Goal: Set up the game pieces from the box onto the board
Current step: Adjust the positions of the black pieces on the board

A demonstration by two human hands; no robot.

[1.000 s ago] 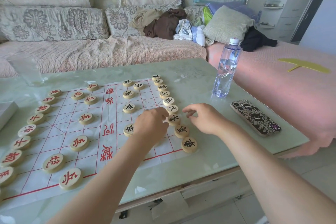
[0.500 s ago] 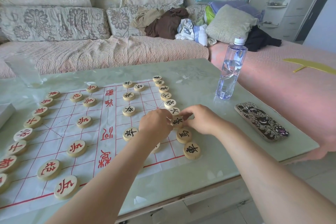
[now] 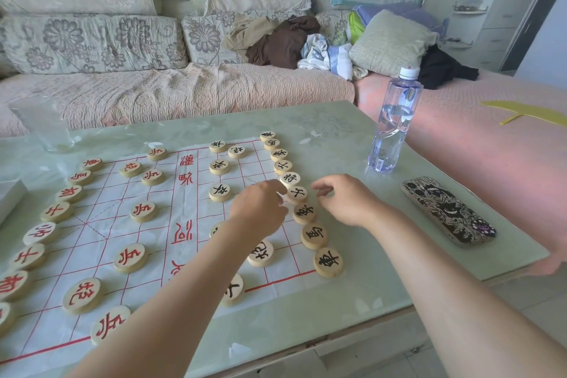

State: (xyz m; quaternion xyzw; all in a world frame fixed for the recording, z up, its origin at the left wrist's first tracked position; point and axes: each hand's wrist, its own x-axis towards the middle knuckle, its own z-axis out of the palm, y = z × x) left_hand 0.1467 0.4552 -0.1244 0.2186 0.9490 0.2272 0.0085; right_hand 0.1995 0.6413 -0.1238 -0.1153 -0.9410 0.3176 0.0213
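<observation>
A white sheet board (image 3: 92, 242) with red grid lines lies on the green glass table. Round wooden pieces with red characters (image 3: 130, 258) stand on its left half, and pieces with black characters (image 3: 219, 192) on its right half. A column of black pieces runs along the right edge. My left hand (image 3: 259, 212) rests over the board with loosely curled fingers, the tips against the left edge of one column piece (image 3: 297, 194). Just right of that piece my right hand (image 3: 346, 201) hovers, thumb and fingers slightly apart and holding nothing. My left forearm partly hides two black pieces.
The corner of a white box (image 3: 9, 196) shows at the left edge. An empty glass (image 3: 43, 123) stands at the back left, a water bottle (image 3: 395, 120) at the back right, and a phone (image 3: 448, 212) lies right of the board. A sofa runs behind the table.
Both hands moved up the right-hand column from the piece they pinched half a second ago to the one above it. My right fingers came off the piece and spread.
</observation>
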